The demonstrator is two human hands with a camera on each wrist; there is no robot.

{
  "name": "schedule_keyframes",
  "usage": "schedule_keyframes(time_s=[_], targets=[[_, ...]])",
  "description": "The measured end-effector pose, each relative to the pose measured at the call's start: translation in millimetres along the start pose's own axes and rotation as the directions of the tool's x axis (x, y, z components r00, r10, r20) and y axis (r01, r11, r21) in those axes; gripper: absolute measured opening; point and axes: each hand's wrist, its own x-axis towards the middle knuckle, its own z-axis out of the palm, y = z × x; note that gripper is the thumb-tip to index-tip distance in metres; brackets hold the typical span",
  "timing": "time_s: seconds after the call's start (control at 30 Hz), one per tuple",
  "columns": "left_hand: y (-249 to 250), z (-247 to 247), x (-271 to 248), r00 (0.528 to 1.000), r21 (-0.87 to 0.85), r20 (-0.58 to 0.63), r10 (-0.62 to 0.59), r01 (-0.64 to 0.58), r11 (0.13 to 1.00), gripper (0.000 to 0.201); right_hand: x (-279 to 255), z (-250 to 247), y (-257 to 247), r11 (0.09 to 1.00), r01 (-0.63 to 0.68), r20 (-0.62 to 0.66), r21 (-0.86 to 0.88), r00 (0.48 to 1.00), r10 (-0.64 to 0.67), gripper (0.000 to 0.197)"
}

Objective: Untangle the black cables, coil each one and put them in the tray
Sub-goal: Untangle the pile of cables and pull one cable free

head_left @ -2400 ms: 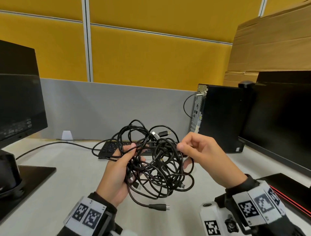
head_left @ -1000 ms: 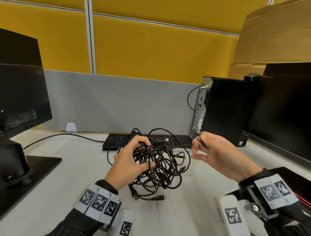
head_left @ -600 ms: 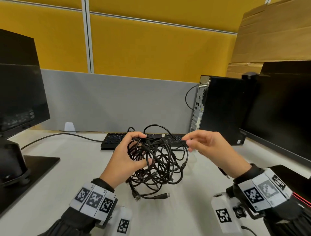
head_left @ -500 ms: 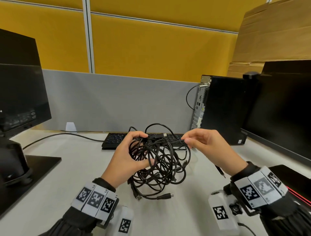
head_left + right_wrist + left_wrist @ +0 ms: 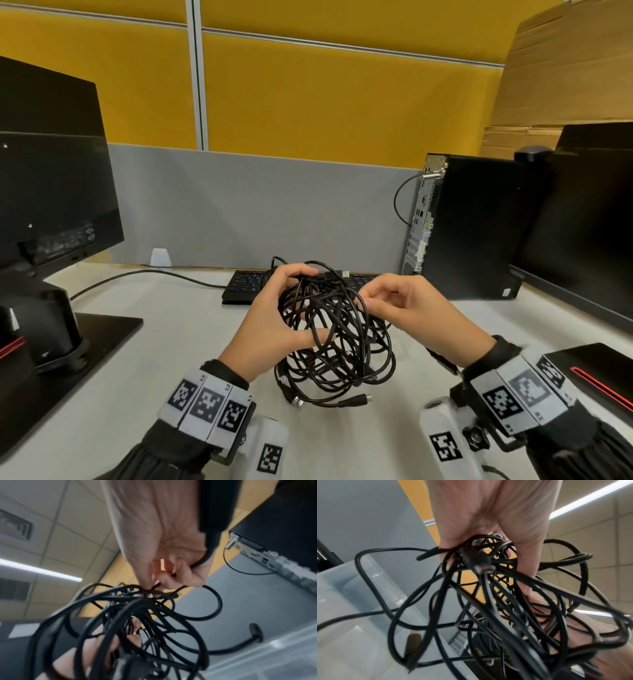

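Observation:
A tangle of black cables (image 5: 337,346) hangs just above the white desk (image 5: 164,370), with plug ends dangling at its bottom. My left hand (image 5: 310,303) grips the upper left of the bundle, fingers over the top and thumb through the loops; the left wrist view shows this left hand (image 5: 488,540) closed round several strands (image 5: 505,601). My right hand (image 5: 364,301) pinches a strand at the bundle's upper right. In the right wrist view the right hand (image 5: 157,585) pinches a thin cable above the tangle (image 5: 137,628). A translucent tray (image 5: 351,601) shows below.
A black keyboard (image 5: 246,287) lies behind the hands. A computer tower (image 5: 472,226) and a monitor (image 5: 589,222) stand at the right, another monitor (image 5: 51,178) with its stand base (image 5: 85,342) at the left. A grey partition closes the back.
My right hand has moved left, from the bundle's outer rim into its upper strands. The left hand keeps its grip, and the tangle has stayed in about the same place.

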Motion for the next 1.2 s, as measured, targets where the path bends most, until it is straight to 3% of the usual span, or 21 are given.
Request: schedule_keyframes(time_s=[0.07,0.17,0.33,0.43,0.53,0.77,0.93,1.07,1.2], targets=[[1.2,2.0,-0.8,1.0,0.04,0.019,0.005,-0.006,0.999,0.073,-1.3,3.9,-2.3,0.993,-0.019,0.046,0.12,0.999,0.014,0.006],[2.3,5.3,-3.4,0.997,0.096,0.071,-0.005,-0.002,0.995,0.074,-0.7,10.3,-0.2,0.993,-0.03,0.071,0.112,0.997,0.022,0.017],[6.7,-4.1,-3.6,0.98,0.031,0.19,-0.054,0.049,0.998,0.076,-4.6,6.0,12.0,0.984,-0.115,0.058,0.137,0.992,0.108,0.018],[9.3,-9.7,-3.2,0.956,-0.149,0.27,-0.115,0.16,0.976,0.067,-9.2,3.5,25.8,0.971,-0.169,0.1,0.169,0.983,0.154,0.025],[8.4,-16.3,-2.5,0.95,-0.32,0.274,-0.151,0.238,0.917,0.062,-12.5,0.2,39.0,0.925,-0.24,0.102,0.294,0.97,0.22,0.035],[10.8,-16.3,-3.4,0.946,-0.105,0.291,-0.144,0.181,0.978,0.054,-16.4,5.3,54.8,0.82,-0.335,0.192,0.465,0.942,0.275,0.048],[6.9,-14.8,-0.8,0.963,0.084,0.241,-0.124,0.106,0.991,0.052,-13.0,6.0,60.7,0.788,-0.369,0.227,0.493,0.929,0.292,0.037],[1.3,-11.5,-2.1,0.949,0.409,0.289,-0.127,-0.003,0.912,0.055,-13.8,7.0,60.6,0.802,-0.362,0.242,0.475,0.93,0.276,0.046],[2.7,-13.5,-4.9,0.91,0.462,0.353,-0.22,0.035,0.886,0.048,-16.0,10.7,61.3,0.811,-0.358,0.244,0.462,0.931,0.272,0.037]])
